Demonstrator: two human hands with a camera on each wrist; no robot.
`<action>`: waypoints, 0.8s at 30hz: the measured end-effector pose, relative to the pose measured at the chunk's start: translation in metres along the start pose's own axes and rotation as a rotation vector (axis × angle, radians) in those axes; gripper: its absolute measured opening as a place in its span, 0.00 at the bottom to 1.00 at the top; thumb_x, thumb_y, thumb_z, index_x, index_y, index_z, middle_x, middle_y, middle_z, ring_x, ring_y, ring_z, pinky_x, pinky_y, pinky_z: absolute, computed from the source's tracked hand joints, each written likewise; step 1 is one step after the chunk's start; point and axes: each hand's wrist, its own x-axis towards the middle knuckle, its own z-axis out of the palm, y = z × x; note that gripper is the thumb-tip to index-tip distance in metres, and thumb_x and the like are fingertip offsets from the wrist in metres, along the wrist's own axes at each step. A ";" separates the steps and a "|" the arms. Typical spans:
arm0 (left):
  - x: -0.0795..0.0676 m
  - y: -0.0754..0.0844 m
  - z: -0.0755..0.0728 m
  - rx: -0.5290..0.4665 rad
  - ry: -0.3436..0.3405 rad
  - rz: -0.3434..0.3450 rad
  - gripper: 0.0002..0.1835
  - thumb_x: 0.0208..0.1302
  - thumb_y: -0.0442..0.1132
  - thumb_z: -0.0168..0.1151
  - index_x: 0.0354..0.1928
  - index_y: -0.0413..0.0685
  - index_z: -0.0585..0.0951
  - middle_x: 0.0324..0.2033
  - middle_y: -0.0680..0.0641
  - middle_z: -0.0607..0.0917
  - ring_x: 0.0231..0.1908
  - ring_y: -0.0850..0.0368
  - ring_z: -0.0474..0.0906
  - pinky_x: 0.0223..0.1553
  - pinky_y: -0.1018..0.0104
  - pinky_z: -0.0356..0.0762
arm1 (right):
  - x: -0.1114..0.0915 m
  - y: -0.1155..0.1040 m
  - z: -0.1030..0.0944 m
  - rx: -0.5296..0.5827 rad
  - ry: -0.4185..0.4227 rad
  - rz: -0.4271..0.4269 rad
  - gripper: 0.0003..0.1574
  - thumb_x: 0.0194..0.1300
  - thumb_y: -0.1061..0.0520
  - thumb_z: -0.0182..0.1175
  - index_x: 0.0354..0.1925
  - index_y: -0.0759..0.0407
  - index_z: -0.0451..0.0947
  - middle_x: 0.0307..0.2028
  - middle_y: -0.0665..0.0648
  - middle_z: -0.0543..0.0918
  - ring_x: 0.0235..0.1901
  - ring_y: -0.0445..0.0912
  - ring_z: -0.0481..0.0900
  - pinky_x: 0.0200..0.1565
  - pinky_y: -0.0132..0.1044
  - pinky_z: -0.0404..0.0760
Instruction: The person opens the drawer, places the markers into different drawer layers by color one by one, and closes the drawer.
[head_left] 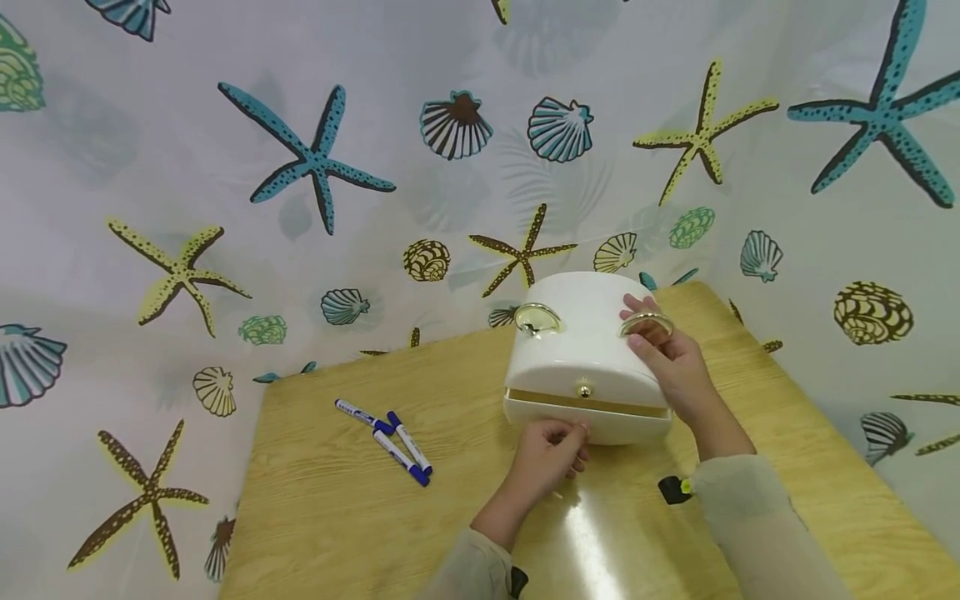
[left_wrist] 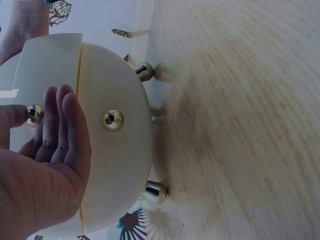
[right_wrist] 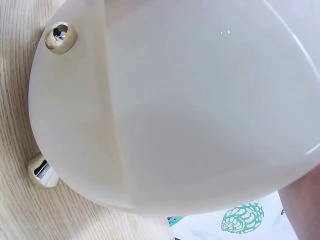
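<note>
A glossy white rounded box [head_left: 588,312] with drawers stands on the wooden table, with two gold handles on top and gold knobs and feet. One drawer [head_left: 622,425] is pulled slightly out, leaving a narrow gap above its front. My left hand [head_left: 547,458] pinches that drawer's gold knob [left_wrist: 35,115] between thumb and fingers. Below it, a lower gold knob [left_wrist: 113,120] is untouched. At the top right of the box, my right hand [head_left: 675,367] holds the right gold handle [head_left: 648,318], thumb in front and fingertips behind. The left gold handle [head_left: 537,317] is free.
Several white markers with blue caps [head_left: 390,442] lie on the table [head_left: 322,500] left of the box. A small black piece [head_left: 673,490] with a yellow-green part is near my right sleeve. A curtain [head_left: 390,50] printed with starfish and shells hangs behind and beside the table.
</note>
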 end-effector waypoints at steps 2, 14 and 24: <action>0.003 0.001 -0.001 -0.004 -0.002 0.011 0.22 0.75 0.51 0.65 0.36 0.36 0.90 0.24 0.44 0.90 0.21 0.60 0.84 0.24 0.60 0.87 | 0.001 0.000 0.001 0.008 -0.001 -0.013 0.12 0.81 0.58 0.58 0.54 0.61 0.83 0.79 0.49 0.69 0.86 0.44 0.42 0.86 0.42 0.35; 0.012 -0.002 -0.002 -0.037 -0.015 0.016 0.24 0.74 0.50 0.66 0.36 0.29 0.89 0.23 0.44 0.89 0.19 0.60 0.82 0.21 0.69 0.82 | -0.001 0.002 0.001 0.025 -0.007 -0.009 0.10 0.80 0.59 0.58 0.52 0.61 0.83 0.79 0.49 0.70 0.86 0.44 0.41 0.86 0.44 0.33; 0.016 0.001 -0.003 -0.017 -0.020 0.021 0.25 0.74 0.51 0.66 0.35 0.30 0.89 0.22 0.46 0.89 0.20 0.60 0.83 0.23 0.60 0.86 | 0.001 0.002 0.000 0.017 0.002 -0.018 0.09 0.80 0.59 0.58 0.52 0.61 0.82 0.79 0.50 0.70 0.86 0.45 0.42 0.86 0.44 0.34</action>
